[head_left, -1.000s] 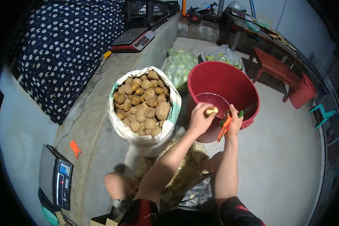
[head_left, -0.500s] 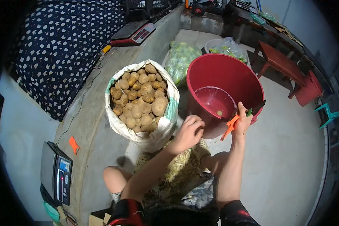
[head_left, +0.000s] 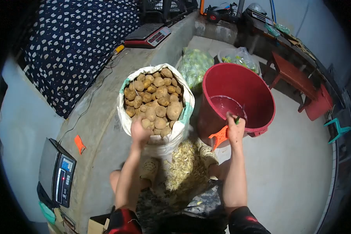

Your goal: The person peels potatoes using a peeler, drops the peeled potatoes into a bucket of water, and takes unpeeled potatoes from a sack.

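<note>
A white sack (head_left: 123, 113) full of brown potatoes (head_left: 160, 92) stands left of a large red bucket (head_left: 240, 78). My left hand (head_left: 140, 130) is at the sack's near edge, its fingertips against the potatoes; whether it grips one is hidden. At the bucket's near rim, my right hand (head_left: 236, 130) is closed around an orange peeler (head_left: 220, 136) and a green item, perhaps a handle (head_left: 237, 120). Inside the bucket lies some water (head_left: 226, 104). Pale peelings (head_left: 185, 165) are heaped on the floor between my feet.
Bags of green vegetables (head_left: 197, 64) stand behind the bucket. Two scales (head_left: 147, 36) (head_left: 58, 171) and an orange object (head_left: 79, 144) rest on the ledge at left. A red bench (head_left: 292, 74) and teal stool (head_left: 337, 130) stand at right.
My left hand released a peeled potato into the bucket and moved left to the sack. My right hand shifted slightly, and the orange peeler now points left. The view has also shifted.
</note>
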Action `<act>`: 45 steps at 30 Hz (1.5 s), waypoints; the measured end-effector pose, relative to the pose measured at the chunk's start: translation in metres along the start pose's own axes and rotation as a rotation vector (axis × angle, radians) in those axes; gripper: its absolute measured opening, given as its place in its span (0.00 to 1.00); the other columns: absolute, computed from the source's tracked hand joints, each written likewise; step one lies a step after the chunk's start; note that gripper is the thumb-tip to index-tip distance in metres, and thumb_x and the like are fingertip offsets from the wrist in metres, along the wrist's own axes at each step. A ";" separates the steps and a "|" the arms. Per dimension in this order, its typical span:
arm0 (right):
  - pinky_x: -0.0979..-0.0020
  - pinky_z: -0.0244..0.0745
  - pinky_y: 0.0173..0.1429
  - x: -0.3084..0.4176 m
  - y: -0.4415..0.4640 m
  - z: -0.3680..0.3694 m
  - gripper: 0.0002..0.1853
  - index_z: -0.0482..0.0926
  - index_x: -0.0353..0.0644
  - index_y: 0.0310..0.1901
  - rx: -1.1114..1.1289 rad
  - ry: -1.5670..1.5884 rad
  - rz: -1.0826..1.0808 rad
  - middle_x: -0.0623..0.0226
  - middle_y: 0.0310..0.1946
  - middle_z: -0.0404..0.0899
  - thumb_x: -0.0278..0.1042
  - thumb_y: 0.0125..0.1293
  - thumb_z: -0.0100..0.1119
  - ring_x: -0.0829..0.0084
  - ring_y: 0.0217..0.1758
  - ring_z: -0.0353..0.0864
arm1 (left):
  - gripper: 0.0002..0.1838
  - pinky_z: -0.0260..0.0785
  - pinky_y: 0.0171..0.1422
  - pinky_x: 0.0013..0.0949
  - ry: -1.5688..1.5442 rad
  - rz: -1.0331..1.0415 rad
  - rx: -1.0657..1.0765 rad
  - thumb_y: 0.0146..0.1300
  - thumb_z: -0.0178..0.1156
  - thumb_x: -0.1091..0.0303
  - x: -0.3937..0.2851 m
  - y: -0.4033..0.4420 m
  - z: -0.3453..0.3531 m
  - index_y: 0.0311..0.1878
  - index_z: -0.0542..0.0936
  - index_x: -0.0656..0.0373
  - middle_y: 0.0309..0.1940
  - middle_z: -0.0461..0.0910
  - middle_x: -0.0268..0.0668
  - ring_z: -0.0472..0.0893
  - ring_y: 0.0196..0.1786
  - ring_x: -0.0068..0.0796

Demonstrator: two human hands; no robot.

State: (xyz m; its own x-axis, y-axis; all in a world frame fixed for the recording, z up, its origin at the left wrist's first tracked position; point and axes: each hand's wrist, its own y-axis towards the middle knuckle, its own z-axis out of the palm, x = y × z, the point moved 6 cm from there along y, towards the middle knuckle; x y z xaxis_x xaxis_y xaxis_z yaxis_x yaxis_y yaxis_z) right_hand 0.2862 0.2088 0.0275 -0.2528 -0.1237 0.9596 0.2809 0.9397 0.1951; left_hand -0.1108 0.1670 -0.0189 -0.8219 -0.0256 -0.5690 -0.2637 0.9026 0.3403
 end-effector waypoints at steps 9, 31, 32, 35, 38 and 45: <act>0.70 0.54 0.24 0.005 -0.025 0.064 0.22 0.72 0.36 0.17 0.183 -0.048 -0.024 0.78 0.12 0.61 0.39 0.65 0.62 0.84 0.20 0.57 | 0.26 0.74 0.56 0.32 -1.682 -0.264 0.525 0.62 0.57 0.80 -0.061 -0.062 0.010 0.64 0.68 0.67 0.47 0.79 0.43 0.81 0.48 0.31; 0.50 0.67 0.38 0.036 -0.058 0.113 0.15 0.78 0.33 0.24 0.252 -0.506 -0.270 0.44 0.21 0.70 0.40 0.54 0.59 0.44 0.32 0.74 | 0.31 0.75 0.56 0.30 -1.540 -0.360 0.463 0.48 0.70 0.88 -0.079 -0.110 0.023 0.58 0.71 0.69 0.51 0.78 0.41 0.80 0.52 0.29; 0.50 0.68 0.39 0.027 -0.051 0.113 0.17 0.78 0.33 0.23 0.250 -0.511 -0.266 0.42 0.23 0.72 0.42 0.55 0.58 0.43 0.32 0.76 | 0.32 0.75 0.57 0.32 -1.596 -0.326 0.522 0.48 0.70 0.87 -0.082 -0.112 0.023 0.58 0.71 0.68 0.51 0.78 0.40 0.80 0.52 0.30; 0.49 0.70 0.38 0.015 -0.026 0.100 0.20 0.77 0.33 0.22 0.254 -0.585 -0.131 0.38 0.25 0.76 0.44 0.58 0.58 0.43 0.30 0.78 | 0.32 0.74 0.59 0.33 -1.798 -0.294 0.633 0.48 0.71 0.83 -0.098 -0.116 0.007 0.58 0.71 0.68 0.51 0.77 0.40 0.80 0.53 0.32; 0.51 0.67 0.34 0.039 -0.034 0.095 0.17 0.77 0.34 0.22 0.236 -0.442 -0.079 0.46 0.19 0.72 0.40 0.59 0.59 0.47 0.27 0.75 | 0.31 0.72 0.60 0.32 -1.942 -0.326 0.612 0.48 0.70 0.84 -0.096 -0.112 0.007 0.58 0.71 0.67 0.51 0.78 0.40 0.78 0.54 0.31; 0.51 0.63 0.33 0.061 -0.045 0.090 0.15 0.77 0.35 0.21 0.137 -0.521 -0.454 0.48 0.18 0.69 0.40 0.55 0.58 0.48 0.27 0.71 | 0.29 0.70 0.61 0.32 -1.886 -0.310 0.531 0.51 0.67 0.85 -0.095 -0.116 0.011 0.58 0.70 0.65 0.50 0.76 0.38 0.77 0.53 0.29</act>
State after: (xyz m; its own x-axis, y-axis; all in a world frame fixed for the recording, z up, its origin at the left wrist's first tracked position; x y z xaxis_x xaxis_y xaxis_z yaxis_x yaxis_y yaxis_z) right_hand 0.1747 0.1881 0.0591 -0.7375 -0.3766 0.5606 -0.0680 0.8673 0.4931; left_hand 0.0036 0.0691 -0.0125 0.7890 -0.0941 -0.6071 0.1758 0.9815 0.0762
